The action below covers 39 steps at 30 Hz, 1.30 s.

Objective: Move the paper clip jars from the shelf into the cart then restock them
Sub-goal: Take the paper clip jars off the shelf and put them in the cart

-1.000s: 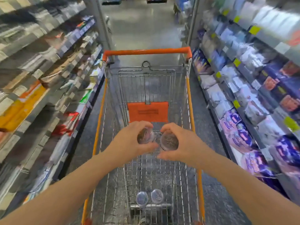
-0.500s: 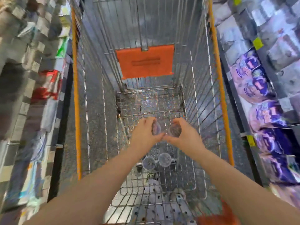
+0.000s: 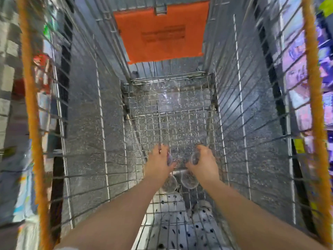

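Low in the frame's centre, two paper clip jars [image 3: 180, 182] rest on the cart [image 3: 169, 123] floor. Just above, my left hand [image 3: 158, 162] and right hand [image 3: 204, 162] each grip another jar. Risk: released high, these strike the resting pair or tip on the wire mesh.

Blurred purple packaged goods [image 3: 295, 69] line the right; blurred red and white goods [image 3: 40, 69] line the left; speckled grey floor [image 3: 82, 114] lies below.
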### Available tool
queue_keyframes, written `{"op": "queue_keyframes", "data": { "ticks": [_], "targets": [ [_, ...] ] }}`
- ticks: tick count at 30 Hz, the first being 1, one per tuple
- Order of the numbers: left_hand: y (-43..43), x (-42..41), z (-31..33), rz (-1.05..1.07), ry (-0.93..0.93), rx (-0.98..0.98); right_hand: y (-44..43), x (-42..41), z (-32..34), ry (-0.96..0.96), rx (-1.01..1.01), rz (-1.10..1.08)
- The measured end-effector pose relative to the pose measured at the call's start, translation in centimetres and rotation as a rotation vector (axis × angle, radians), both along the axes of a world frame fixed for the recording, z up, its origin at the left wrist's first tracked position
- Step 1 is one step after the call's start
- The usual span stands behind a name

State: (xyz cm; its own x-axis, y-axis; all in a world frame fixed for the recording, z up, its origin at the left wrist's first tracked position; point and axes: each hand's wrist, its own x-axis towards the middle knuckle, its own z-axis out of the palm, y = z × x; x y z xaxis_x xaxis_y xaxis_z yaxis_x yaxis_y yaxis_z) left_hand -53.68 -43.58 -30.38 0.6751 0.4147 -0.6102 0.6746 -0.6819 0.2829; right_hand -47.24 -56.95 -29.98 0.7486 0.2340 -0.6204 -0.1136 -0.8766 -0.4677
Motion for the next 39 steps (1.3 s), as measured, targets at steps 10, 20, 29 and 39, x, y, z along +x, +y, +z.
{"op": "queue_keyframes", "data": {
  "ticks": [10,20,29,39],
  "targets": [
    [-0.6,0.2,-3.2,-0.030,-0.020,-0.053,0.8,-0.5,-3.1,0.057,-0.004,0.037],
    [-0.8,0.6,2.6,-0.026,-0.160,-0.067,0.8,0.9,2.8,0.016,0.043,0.103],
    [-1.4,2.8,17.3,0.073,-0.447,0.042,1.2,2.7,17.1,-0.198,0.377,0.138],
    [-3.6,-4.8,36.3,0.259,-0.940,0.116,0.0,-0.8,36.3,-0.500,0.737,0.474]
  ]
}}
